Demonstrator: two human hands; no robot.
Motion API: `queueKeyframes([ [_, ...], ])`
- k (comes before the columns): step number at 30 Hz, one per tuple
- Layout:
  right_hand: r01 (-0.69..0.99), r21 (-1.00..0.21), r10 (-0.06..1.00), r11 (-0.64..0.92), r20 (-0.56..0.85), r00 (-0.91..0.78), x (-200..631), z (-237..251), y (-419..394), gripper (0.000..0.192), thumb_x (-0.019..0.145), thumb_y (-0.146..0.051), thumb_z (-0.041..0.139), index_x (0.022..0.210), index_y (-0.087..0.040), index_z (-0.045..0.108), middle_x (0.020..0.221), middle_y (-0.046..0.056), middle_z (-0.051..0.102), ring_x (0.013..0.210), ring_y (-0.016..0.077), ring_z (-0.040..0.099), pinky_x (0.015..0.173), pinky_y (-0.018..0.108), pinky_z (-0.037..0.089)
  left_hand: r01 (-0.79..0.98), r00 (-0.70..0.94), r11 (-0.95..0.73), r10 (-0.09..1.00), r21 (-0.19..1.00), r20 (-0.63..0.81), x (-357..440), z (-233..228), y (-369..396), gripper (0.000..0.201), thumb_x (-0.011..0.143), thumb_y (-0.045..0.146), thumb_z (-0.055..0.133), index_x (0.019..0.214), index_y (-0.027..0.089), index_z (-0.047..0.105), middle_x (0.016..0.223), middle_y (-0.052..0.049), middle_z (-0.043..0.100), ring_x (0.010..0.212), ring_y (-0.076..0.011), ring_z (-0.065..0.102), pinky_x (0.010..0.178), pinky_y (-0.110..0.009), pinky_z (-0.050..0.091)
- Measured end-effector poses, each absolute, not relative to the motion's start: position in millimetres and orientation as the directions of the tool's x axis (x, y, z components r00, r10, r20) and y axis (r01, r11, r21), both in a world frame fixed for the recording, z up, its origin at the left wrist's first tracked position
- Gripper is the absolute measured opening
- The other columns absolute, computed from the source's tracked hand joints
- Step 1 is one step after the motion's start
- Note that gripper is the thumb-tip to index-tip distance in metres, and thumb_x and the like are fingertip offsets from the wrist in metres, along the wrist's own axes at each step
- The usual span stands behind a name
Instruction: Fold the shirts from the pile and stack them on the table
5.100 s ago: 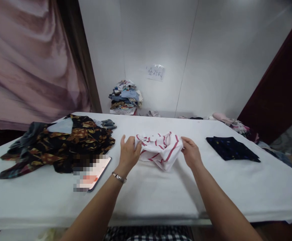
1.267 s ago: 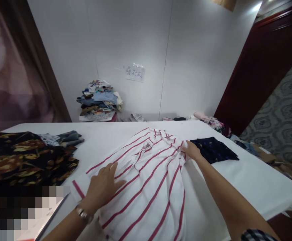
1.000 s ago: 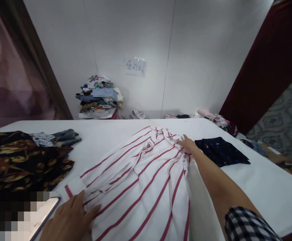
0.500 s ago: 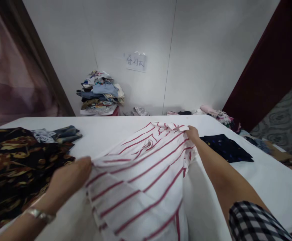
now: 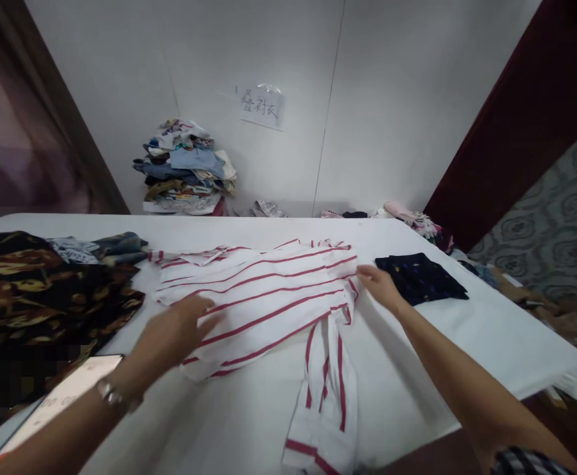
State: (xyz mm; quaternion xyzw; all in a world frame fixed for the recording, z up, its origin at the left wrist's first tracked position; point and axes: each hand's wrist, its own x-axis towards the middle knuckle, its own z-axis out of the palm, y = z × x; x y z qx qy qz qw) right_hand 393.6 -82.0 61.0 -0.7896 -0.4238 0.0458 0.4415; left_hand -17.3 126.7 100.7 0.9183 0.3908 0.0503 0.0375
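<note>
A white shirt with red stripes [image 5: 269, 284] lies spread on the white table, its body turned sideways. One sleeve [image 5: 325, 389] hangs down toward the near edge, cuff closest to me. Over the shirt's lower left part is my left hand [image 5: 182, 326], somewhat blurred, its fingers apart and holding nothing. My right hand [image 5: 380, 285] is at the shirt's right end, fingers stretched out and the tips at or just beside the fabric's edge. A folded dark navy garment [image 5: 420, 278] rests just beyond it.
A dark floral garment [image 5: 45, 284] is heaped at the left. In front of it lies a phone [image 5: 65, 396], partly behind my left forearm. A clothes stack [image 5: 184, 168] stands by the wall, below and left of a paper sign [image 5: 262, 107]. More clothes [image 5: 412, 218] lie beyond the table.
The striped shirt was held stretched up between both hands; now it lies flat, turned sideways. My left hand has let go of it. The phone has come into view.
</note>
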Motion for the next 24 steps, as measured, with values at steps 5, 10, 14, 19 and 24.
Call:
queueKeyframes([
  [5, 0.643, -0.715, 0.899, -0.275, 0.047, 0.436, 286, 47, -152, 0.054, 0.082, -0.051, 0.057, 0.13, -0.026, 0.057, 0.114, 0.006, 0.067, 0.087, 0.0229, 0.064, 0.077, 0.037, 0.052, 0.599, 0.792, -0.772, 0.61, 0.214, -0.014, -45, 59, 82, 0.052, 0.078, 0.051, 0.056, 0.123, 0.026, 0.06, 0.132, -0.008, 0.058, 0.119, -0.0274, 0.054, 0.095, -0.038, 0.045],
  [10, 0.825, -0.532, 0.95, -0.191, 0.113, 0.292, 211, 42, -158, 0.062, 0.075, -0.042, 0.068, 0.133, -0.025, 0.054, 0.131, 0.012, 0.055, 0.118, 0.0308, 0.049, 0.098, 0.044, 0.041, 0.547, 0.833, -0.823, 0.553, 0.152, -0.004, -36, 59, 77, 0.032, 0.089, 0.032, 0.041, 0.105, 0.022, 0.067, 0.117, -0.011, 0.063, 0.108, -0.0251, 0.057, 0.09, -0.038, 0.045],
  [14, 0.778, -0.599, 0.918, -0.189, 0.173, 0.356, 213, 40, -140, 0.026, 0.073, -0.015, 0.052, 0.091, -0.021, 0.069, 0.099, 0.008, 0.065, 0.096, 0.023, 0.059, 0.087, 0.036, 0.046, 0.586, 0.81, -0.81, 0.586, 0.017, 0.026, -27, 69, 77, 0.035, 0.086, 0.011, 0.03, 0.093, 0.015, 0.064, 0.099, -0.013, 0.065, 0.095, -0.025, 0.06, 0.08, -0.037, 0.046],
  [19, 0.297, -0.944, 0.75, -0.143, 0.092, 0.655, 261, 84, -189, 0.017, 0.062, -0.026, 0.054, 0.077, -0.022, 0.061, 0.08, 0.003, 0.066, 0.071, 0.0222, 0.062, 0.067, 0.034, 0.049, 0.686, 0.707, -0.726, 0.681, 0.048, 0.192, -49, 100, 69, 0.035, 0.087, 0.016, 0.025, 0.098, 0.016, 0.058, 0.098, -0.014, 0.065, 0.086, -0.0266, 0.062, 0.069, -0.037, 0.046],
  [24, 0.115, -0.976, 0.577, 0.185, 0.202, 0.791, 279, 124, -297, 0.016, 0.063, -0.036, 0.059, 0.071, -0.025, 0.05, 0.098, 0.007, 0.065, 0.073, 0.0258, 0.063, 0.062, 0.039, 0.047, 0.614, 0.706, -0.781, 0.606, 0.111, 0.367, -100, 113, 41, 0.031, 0.08, 0.023, 0.03, 0.088, 0.023, 0.06, 0.097, -0.009, 0.067, 0.094, -0.0268, 0.061, 0.083, -0.041, 0.048],
])
